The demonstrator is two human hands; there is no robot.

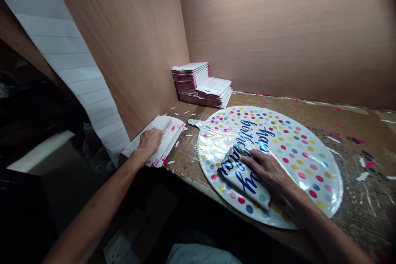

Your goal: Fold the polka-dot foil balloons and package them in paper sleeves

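Observation:
A flat round white balloon with coloured dots and "happy birthday" lettering lies on the worktable. On top of it rests a folded balloon, its lettering showing, with my right hand holding its upper right part. My left hand lies on a pile of white and pink paper packets at the table's left front edge; its fingertips are partly hidden. The flat balloon's neck points toward the packets.
Two stacks of similar packets stand in the back corner against wooden panels. A long white strip hangs at the left. Paper scraps lie on the cardboard-covered table.

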